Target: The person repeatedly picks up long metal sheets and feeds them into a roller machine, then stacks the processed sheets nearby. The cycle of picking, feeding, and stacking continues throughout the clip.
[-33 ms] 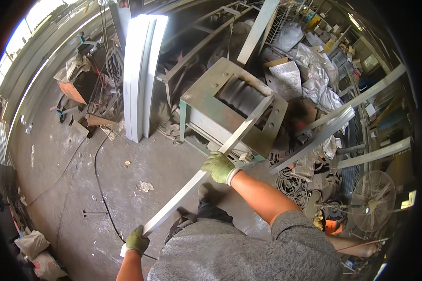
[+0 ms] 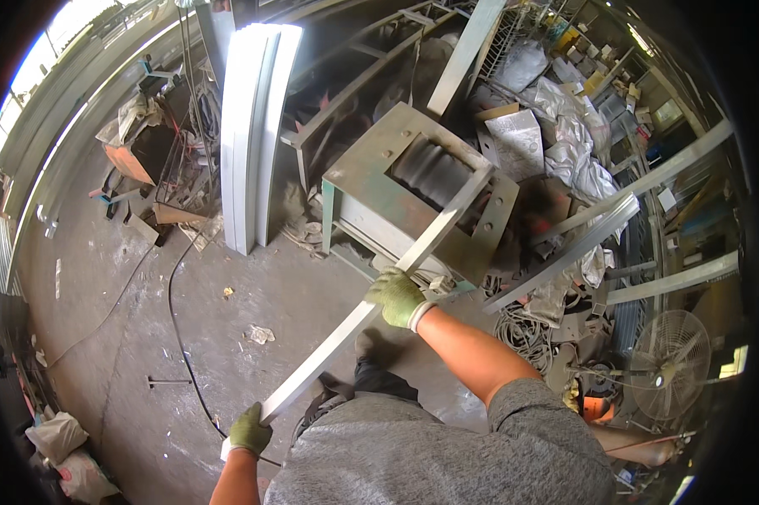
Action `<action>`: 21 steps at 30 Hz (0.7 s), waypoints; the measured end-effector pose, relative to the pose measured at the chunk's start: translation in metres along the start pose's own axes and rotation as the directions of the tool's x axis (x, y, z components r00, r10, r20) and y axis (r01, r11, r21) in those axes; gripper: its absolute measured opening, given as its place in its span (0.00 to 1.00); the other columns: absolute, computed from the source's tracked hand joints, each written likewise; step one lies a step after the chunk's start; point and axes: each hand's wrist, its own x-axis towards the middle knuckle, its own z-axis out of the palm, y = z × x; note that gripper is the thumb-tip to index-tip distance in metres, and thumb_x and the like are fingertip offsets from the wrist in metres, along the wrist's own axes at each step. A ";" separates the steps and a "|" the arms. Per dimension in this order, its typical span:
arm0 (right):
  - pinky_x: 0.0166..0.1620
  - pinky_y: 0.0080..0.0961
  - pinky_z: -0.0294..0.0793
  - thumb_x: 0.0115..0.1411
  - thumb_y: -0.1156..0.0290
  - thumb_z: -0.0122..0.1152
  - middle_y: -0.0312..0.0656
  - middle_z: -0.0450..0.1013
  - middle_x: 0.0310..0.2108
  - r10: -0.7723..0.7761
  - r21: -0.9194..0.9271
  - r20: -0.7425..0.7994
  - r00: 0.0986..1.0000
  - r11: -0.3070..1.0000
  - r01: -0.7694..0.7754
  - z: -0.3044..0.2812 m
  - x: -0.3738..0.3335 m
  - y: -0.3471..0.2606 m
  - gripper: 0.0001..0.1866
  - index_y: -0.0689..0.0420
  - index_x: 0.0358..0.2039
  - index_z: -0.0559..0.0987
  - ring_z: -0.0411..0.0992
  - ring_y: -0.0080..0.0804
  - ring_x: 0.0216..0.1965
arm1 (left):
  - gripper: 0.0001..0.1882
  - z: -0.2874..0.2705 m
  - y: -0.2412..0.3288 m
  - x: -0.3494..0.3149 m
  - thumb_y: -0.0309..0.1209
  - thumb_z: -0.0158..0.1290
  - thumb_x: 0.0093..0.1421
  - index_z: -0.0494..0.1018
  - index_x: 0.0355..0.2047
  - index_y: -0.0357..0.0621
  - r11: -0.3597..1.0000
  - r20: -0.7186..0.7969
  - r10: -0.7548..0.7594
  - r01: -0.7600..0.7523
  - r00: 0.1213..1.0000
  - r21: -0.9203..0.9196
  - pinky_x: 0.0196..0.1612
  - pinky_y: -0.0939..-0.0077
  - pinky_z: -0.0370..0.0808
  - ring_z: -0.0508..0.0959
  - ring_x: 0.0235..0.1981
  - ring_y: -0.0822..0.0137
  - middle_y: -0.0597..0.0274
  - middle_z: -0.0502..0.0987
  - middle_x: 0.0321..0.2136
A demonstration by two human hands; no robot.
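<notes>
A long, straight, pale metal bar [image 2: 322, 360] slants across in front of my body. My left hand [image 2: 250, 429], in a green work glove, is closed around its near end at the lower left. Further up, my right hand [image 2: 399, 299], gloved the same way, wraps over the bar near its middle. The far end reaches over the top of a low, worn green-and-grey machine [image 2: 358, 172], beside its dark ribbed roller [image 2: 434, 174]. Whether the bar rests on the machine or hangs just above it, I cannot tell.
Tall shiny metal profiles [image 2: 249, 143] stand left of the machine. A black cable [image 2: 171, 295] snakes over the concrete floor at left. More metal bars [image 2: 565, 252] jut in from the right, near coiled cable [image 2: 527, 332] and a fan [image 2: 670, 366]. Scrap and bags lie around.
Both hands have shifted very slightly to the right, still gripping the metal bar. The surroundings look the same.
</notes>
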 end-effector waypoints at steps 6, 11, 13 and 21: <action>0.79 0.50 0.58 0.52 0.68 0.69 0.36 0.87 0.44 0.211 -0.080 -0.006 0.978 0.974 -0.210 -0.015 0.005 0.099 0.17 0.42 0.43 0.92 0.80 0.39 0.59 | 0.13 0.026 0.111 0.057 0.46 0.62 0.70 0.79 0.47 0.56 0.999 0.066 -0.002 0.005 0.998 -0.047 0.44 0.40 0.83 0.86 0.44 0.33 0.45 0.88 0.41; 0.78 0.46 0.62 0.53 0.70 0.69 0.36 0.87 0.44 0.246 -0.157 0.077 0.966 0.960 -0.232 -0.047 0.003 0.174 0.14 0.41 0.40 0.93 0.81 0.38 0.57 | 0.12 0.013 0.187 0.103 0.47 0.59 0.72 0.79 0.46 0.56 0.993 0.124 0.036 -0.021 0.992 -0.117 0.45 0.38 0.83 0.86 0.45 0.33 0.44 0.88 0.41; 0.77 0.45 0.63 0.55 0.70 0.70 0.35 0.88 0.41 0.248 -0.146 0.044 0.968 0.960 -0.239 -0.060 0.001 0.198 0.11 0.40 0.37 0.93 0.82 0.38 0.55 | 0.13 0.004 0.217 0.118 0.46 0.59 0.71 0.80 0.47 0.54 0.993 0.195 0.023 0.001 0.981 -0.120 0.50 0.40 0.83 0.87 0.48 0.34 0.44 0.89 0.44; 0.79 0.46 0.60 0.53 0.75 0.67 0.33 0.88 0.44 0.296 -0.104 0.040 0.954 0.951 -0.291 -0.065 -0.018 0.205 0.17 0.41 0.39 0.93 0.81 0.37 0.58 | 0.14 -0.017 0.236 0.117 0.40 0.58 0.68 0.81 0.51 0.54 0.989 0.254 0.047 -0.009 0.966 -0.148 0.54 0.44 0.83 0.87 0.53 0.36 0.44 0.89 0.49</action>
